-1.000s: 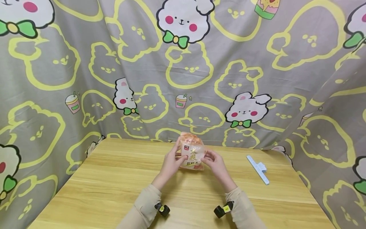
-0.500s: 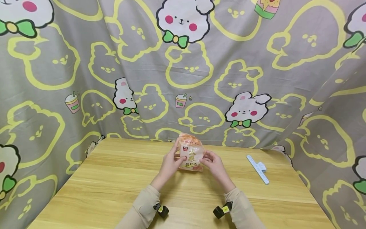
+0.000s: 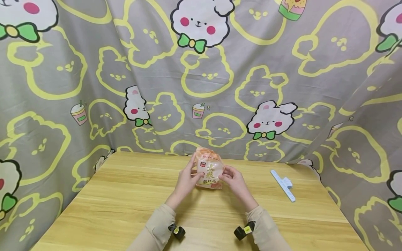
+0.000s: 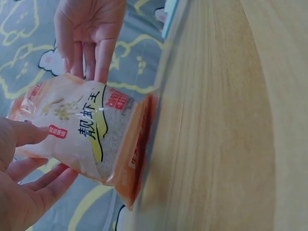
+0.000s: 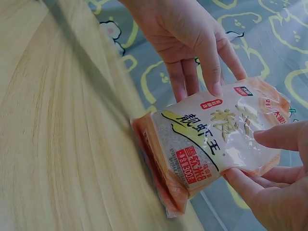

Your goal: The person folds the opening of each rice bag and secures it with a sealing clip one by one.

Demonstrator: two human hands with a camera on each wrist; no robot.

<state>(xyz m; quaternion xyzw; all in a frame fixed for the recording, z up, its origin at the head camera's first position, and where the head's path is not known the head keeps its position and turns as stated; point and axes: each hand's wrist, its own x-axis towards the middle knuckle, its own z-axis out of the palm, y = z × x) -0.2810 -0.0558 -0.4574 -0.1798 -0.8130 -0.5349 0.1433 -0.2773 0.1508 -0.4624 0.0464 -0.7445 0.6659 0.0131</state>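
A small bag of rice (image 3: 208,171), orange and pale with a printed label, stands tilted between both hands; grains show through its window in the right wrist view. My left hand (image 3: 186,181) grips its left side, thumb on the front and fingers along the edge and behind. On the right side, my right hand (image 3: 235,179) pinches the bag's edge, its thumb also on the front. In the left wrist view the orange bottom end of the bag (image 4: 91,115) is down at the wooden tabletop; whether it bears weight there I cannot tell.
A light blue bag clip (image 3: 283,185) lies on the wooden table (image 3: 125,195), to the right of the hands. Grey patterned cloth (image 3: 216,76) hangs behind the table and along both sides. A small black camera sits at each wrist.
Over the last second the rice bag has shifted slightly toward me and to the left, with both hands moving along. Both hands keep their hold; the clip lies where it was.
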